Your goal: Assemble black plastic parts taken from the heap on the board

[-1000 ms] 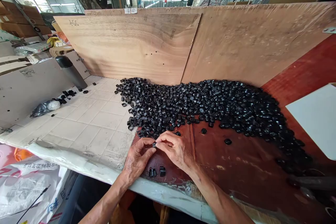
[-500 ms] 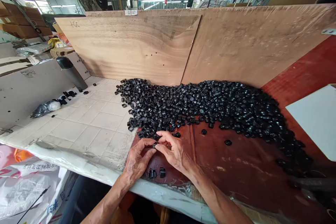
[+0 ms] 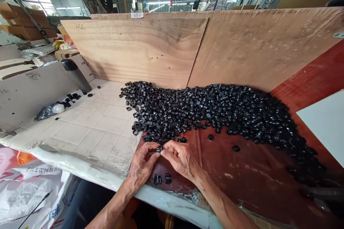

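Between the fingertips of both hands is a small black plastic cap-like part (image 3: 159, 149). My left hand (image 3: 143, 160) pinches it from the left with thumb and forefinger. From the right, my right hand (image 3: 179, 156) closes thumb and fingers on its other side. Its inner shape is partly hidden by the fingers. Two similar black parts, one a loose piece (image 3: 157, 179) and one a ring-like piece (image 3: 168, 178), lie below the hands near the front edge. Just beyond the fingers spreads a large heap of black ring-shaped and round parts (image 3: 204, 103).
A wooden board (image 3: 139, 46) closes off the back. White tiles (image 3: 110, 118) cover the left side, with a dark flask (image 3: 77, 77) and a plastic bag (image 3: 45, 111) there. Single black caps (image 3: 235, 148) lie on the red-brown surface (image 3: 258, 179). A white panel (image 3: 325, 121) is at right.
My right fingers have curled in closer around the small part, which now shows more plainly between both hands. The whole view has shifted slightly; the heap looks the same.
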`<move>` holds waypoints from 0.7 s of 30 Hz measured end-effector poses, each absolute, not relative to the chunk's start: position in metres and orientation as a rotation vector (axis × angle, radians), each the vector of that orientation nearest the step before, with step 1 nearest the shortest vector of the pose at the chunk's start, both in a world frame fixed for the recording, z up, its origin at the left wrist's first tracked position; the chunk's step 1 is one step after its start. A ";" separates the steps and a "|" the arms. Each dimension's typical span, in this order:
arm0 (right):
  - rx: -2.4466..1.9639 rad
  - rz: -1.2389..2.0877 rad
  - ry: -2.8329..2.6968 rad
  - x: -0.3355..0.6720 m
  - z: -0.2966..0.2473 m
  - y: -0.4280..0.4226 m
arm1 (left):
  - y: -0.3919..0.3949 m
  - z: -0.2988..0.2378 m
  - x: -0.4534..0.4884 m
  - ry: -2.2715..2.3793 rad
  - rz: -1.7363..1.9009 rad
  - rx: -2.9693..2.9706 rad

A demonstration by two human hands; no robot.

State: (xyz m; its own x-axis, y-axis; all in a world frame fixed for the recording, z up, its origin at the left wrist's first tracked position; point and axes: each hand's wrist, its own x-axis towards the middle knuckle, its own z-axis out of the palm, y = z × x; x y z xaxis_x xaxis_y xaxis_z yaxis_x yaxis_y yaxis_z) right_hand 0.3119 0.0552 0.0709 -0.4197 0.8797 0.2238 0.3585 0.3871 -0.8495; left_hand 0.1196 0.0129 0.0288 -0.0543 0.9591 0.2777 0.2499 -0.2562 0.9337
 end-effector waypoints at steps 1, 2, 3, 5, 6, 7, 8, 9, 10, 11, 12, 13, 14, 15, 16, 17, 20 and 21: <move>-1.054 0.988 -1.954 0.312 0.072 0.055 | 0.013 0.028 0.120 1.313 1.356 1.548; -1.053 0.994 -1.955 0.312 0.073 0.054 | 0.013 0.028 0.120 1.314 1.353 1.542; -1.053 0.991 -1.957 0.312 0.073 0.054 | 0.013 0.029 0.120 1.317 1.348 1.537; -1.033 0.968 -1.951 0.313 0.073 0.055 | 0.013 0.030 0.120 1.316 1.343 1.528; -1.014 0.967 -1.949 0.313 0.072 0.055 | 0.012 0.031 0.120 1.309 1.336 1.527; -0.999 0.968 -1.951 0.313 0.072 0.055 | 0.012 0.032 0.120 1.298 1.330 1.528; -0.995 0.968 -1.960 0.313 0.071 0.056 | 0.012 0.033 0.121 1.285 1.327 1.528; -1.004 0.960 -1.967 0.313 0.070 0.056 | 0.012 0.033 0.121 1.277 1.328 1.524; -1.020 0.950 -1.966 0.313 0.069 0.056 | 0.012 0.033 0.121 1.275 1.326 1.515; -1.029 0.946 -1.962 0.312 0.069 0.056 | 0.012 0.033 0.122 1.279 1.328 1.503; -1.024 0.943 -1.960 0.312 0.069 0.056 | 0.012 0.033 0.122 1.283 1.328 1.490; -1.011 0.941 -1.963 0.312 0.069 0.056 | 0.013 0.033 0.122 1.285 1.323 1.480; -1.013 0.939 -1.966 0.312 0.069 0.056 | 0.013 0.032 0.121 1.286 1.318 1.478; -1.036 0.938 -1.971 0.311 0.070 0.055 | 0.013 0.032 0.121 1.287 1.311 1.485; -1.076 0.943 -1.970 0.311 0.070 0.055 | 0.013 0.031 0.121 1.291 1.306 1.495; -1.114 0.952 -1.959 0.311 0.071 0.055 | 0.013 0.031 0.121 1.298 1.302 1.505; -1.072 0.966 -1.955 0.311 0.072 0.055 | 0.012 0.029 0.120 1.309 1.304 1.509; -1.035 0.966 -1.965 0.311 0.071 0.055 | 0.012 0.029 0.120 1.306 1.307 1.504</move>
State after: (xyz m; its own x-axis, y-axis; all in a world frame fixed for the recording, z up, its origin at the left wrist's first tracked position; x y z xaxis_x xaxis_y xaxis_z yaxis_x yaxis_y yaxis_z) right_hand 0.3109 0.0555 0.0713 -0.4322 0.8703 0.2362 0.3448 0.4015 -0.8485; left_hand 0.1198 0.0123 0.0286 -0.0377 0.9746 0.2208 0.2195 -0.2075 0.9533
